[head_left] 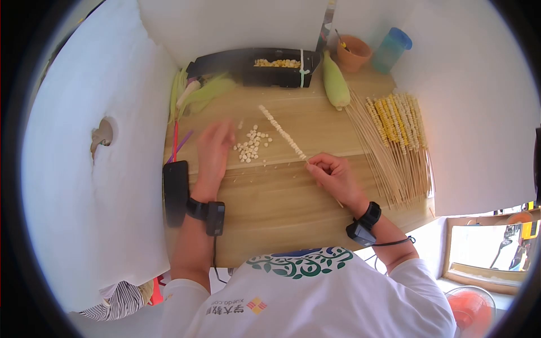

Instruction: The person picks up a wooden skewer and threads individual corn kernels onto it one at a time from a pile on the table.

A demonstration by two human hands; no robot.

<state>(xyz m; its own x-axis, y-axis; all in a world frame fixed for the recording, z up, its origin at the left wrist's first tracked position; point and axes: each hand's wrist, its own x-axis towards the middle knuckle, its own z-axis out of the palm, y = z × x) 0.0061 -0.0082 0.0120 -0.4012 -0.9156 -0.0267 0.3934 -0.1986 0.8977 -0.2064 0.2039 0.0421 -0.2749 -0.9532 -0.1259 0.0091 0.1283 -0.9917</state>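
My right hand (338,179) pinches a thin wooden skewer near its lower end, with pale corn kernels (283,133) threaded in a row along its upper length. The skewer slants up and to the left. At the left, my left hand (214,147) is smeared by motion, so its fingers do not show clearly. It is just left of a loose pile of pale corn kernels (253,145) on the wooden table (270,208). A few stray kernels lie around the pile.
Filled corn skewers (399,121) and bare skewers (375,152) lie at the right. Behind stand a black box (276,77) of kernels, an ear of corn (336,84), a clay pot (354,53) and a blue-green cup (393,50). Husks (208,93) and a phone (176,191) lie left.
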